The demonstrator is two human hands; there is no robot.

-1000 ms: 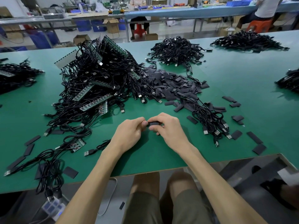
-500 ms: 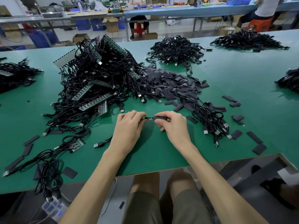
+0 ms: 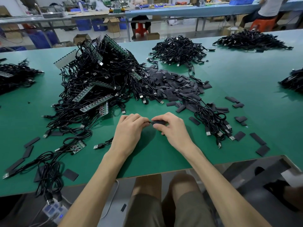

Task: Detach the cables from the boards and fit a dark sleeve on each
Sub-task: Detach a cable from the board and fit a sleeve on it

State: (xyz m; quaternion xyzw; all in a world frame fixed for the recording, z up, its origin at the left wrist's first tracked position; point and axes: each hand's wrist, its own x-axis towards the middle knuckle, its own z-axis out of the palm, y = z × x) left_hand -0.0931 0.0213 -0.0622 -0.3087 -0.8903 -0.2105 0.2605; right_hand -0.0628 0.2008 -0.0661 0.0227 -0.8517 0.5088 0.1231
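Note:
My left hand (image 3: 129,128) and my right hand (image 3: 172,128) meet above the green table (image 3: 246,79), just in front of me. Between their fingertips lies a dark sleeve (image 3: 158,122), gripped by the right hand. The left hand pinches the cable end (image 3: 148,123) at the sleeve's left mouth; that cable's USB plug (image 3: 98,146) trails out to the left. A big tangle of black cables and green boards (image 3: 96,89) rises behind the left hand. Loose dark sleeves (image 3: 173,86) are heaped behind the right hand.
A bundle of cables (image 3: 213,122) lies right of my right hand, with single sleeves scattered around it. More cable piles sit at the back (image 3: 178,49), far right and far left. A small board with cables (image 3: 77,145) lies near the left front edge. People sit at benches behind.
The hands shifted slightly away from me and stay pressed together. The cable end that showed bare between the fingers half a second ago now sits mostly inside the sleeve.

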